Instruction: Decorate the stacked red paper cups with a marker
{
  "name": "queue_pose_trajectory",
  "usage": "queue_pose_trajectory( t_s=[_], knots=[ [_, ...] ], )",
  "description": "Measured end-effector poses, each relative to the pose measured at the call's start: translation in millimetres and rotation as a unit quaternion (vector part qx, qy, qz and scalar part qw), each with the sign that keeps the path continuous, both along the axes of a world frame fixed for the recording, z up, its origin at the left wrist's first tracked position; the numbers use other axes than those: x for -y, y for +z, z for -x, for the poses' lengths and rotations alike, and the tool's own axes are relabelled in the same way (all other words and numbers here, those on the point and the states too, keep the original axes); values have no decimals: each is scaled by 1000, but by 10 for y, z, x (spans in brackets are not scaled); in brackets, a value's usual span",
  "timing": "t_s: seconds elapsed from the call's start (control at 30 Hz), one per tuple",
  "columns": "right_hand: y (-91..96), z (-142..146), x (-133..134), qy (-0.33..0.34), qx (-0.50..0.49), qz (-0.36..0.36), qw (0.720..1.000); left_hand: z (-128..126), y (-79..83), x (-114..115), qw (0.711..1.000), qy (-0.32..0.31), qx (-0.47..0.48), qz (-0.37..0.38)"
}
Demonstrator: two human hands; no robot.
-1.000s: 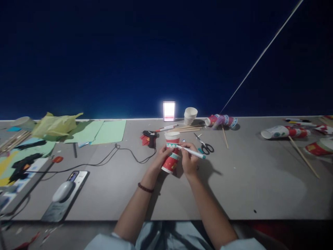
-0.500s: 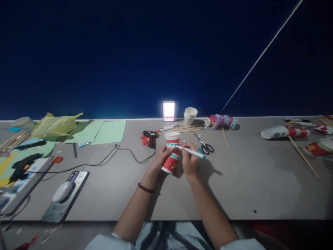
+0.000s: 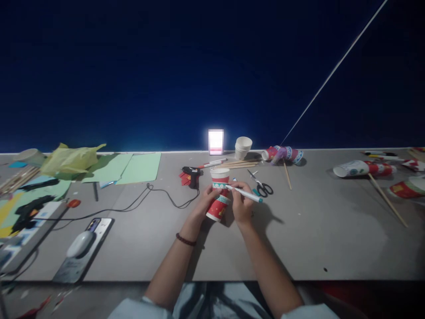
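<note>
The big grey flat table (image 3: 133, 248) carries everything. At twelve o'clock, the left hand (image 3: 205, 201) has its grip closed around a red and white paper cup tower (image 3: 217, 212), probably so it won't wobble. The right hand (image 3: 243, 204) grips a thin white plastic pen (image 3: 247, 195) like someone drawing, its tip seeming to touch the tower's side. Fingers hide some of the tower. From the tower, flat pale green paper sheets (image 3: 144, 167) lie near nine o'clock, stacked white paper cups (image 3: 243, 146) stand at one, a black glue gun (image 3: 193, 176) lies at ten, and black-handled metal scissors (image 3: 264, 189) lie near three, with the right hand in between.
</note>
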State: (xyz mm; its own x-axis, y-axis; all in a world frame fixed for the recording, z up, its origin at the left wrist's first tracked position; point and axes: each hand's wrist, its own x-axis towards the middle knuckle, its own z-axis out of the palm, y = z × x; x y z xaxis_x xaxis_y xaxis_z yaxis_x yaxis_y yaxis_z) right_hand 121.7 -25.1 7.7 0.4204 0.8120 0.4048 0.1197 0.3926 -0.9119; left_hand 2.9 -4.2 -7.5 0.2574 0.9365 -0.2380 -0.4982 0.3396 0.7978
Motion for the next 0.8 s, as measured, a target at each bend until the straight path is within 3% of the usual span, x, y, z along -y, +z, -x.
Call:
queue_pose_trajectory(
  t_s=[0.8],
  knots=[
    [-7, -6, -1, -9, -28, 0, 1000, -13, 61, 17, 1000, 3, -16, 4]
  ],
)
